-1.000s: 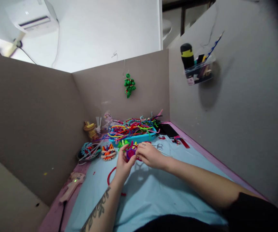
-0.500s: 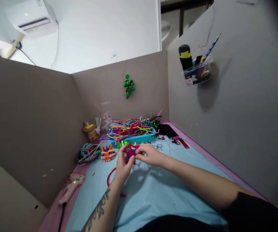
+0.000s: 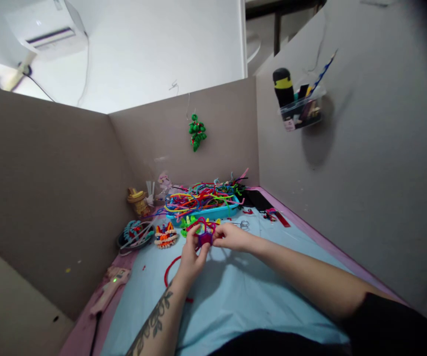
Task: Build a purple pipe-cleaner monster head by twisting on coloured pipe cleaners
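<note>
A red pipe cleaner (image 3: 166, 274) curves beside the left hand's (image 3: 192, 258) wrist, seemingly set aside. That hand pinches the magenta-and-purple pipe-cleaner piece (image 3: 206, 239), apparently steadying it, while the right hand (image 3: 234, 237) closes its fingertips on the right edge, likely shaping it. Scissors (image 3: 244, 225) lie just beyond the right hand, presumably within reach; farther, a blue tray (image 3: 221, 213) gathers loose pipe cleaners (image 3: 202, 199).

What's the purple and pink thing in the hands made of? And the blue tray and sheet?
Purple-pink piece: probably fuzzy pipe cleaners, its thin strands bent into loops. Blue tray: likely plastic, smooth, evenly coloured. Blue sheet: soft creases, faint sheen; cloth or thin plastic, can't tell.
</note>
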Demonstrator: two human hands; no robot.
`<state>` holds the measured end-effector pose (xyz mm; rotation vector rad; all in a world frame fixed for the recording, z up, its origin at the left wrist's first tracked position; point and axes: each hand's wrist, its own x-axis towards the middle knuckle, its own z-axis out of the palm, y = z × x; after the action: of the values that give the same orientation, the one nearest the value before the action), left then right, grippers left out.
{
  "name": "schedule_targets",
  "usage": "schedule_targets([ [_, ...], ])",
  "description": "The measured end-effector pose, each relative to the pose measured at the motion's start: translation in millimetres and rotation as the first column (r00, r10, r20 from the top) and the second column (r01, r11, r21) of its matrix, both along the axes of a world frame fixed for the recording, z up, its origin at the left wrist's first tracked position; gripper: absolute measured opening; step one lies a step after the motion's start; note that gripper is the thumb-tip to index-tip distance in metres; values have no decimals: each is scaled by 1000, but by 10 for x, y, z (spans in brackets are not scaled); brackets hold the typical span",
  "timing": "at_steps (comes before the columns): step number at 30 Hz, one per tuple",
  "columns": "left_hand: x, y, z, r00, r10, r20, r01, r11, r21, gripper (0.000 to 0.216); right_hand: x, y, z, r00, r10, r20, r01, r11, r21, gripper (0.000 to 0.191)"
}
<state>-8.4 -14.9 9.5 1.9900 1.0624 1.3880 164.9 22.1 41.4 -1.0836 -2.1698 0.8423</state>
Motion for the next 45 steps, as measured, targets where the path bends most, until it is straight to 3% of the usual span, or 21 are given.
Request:
schedule_targets([
  [4,-12,24,-2,998,24,-56,-25,1000,-15,52,-39,-45,-20,997,-75,-16,76,995,69,9],
  [10,-16,81,-29,999,26,-25,-28,997,-78,54,-99,-102,-87,987,-108,-119,140,941,309,13],
  [12,-33,110,-37,992,129,2,-129,992,-14,53,-99,-92,-99,981,-116,-158,161,936,312,14],
  [15,-67,127,-25,942,331,61,-336,936,108,46,-86,-61,-106,956,-163,-243,229,934,276,15],
  [17,-73,107,-5,927,360,109,-370,924,95,43,-80,-44,-115,932,-203,-300,279,931,234,14],
  [22,16,39,24,955,193,225,-169,978,-123,60,-121,-38,-177,871,-228,-435,273,961,43,14],
  [27,86,84,6,874,93,476,65,950,-305,75,-194,-66,-245,884,-159,-440,151,987,-53,14],
  [33,65,118,-40,854,58,516,143,929,-342,70,-216,-120,-258,933,-174,-315,220,969,115,15],
  [37,51,129,-53,874,62,482,111,940,-323,62,-177,-163,-214,949,-233,-214,297,887,354,12],
  [41,47,131,-38,893,78,443,80,941,-327,45,-128,-165,-190,965,-231,-125,262,819,511,8],
  [45,43,118,-19,884,94,458,99,920,-379,37,-88,-125,-179,975,-202,-88,218,812,542,6],
])
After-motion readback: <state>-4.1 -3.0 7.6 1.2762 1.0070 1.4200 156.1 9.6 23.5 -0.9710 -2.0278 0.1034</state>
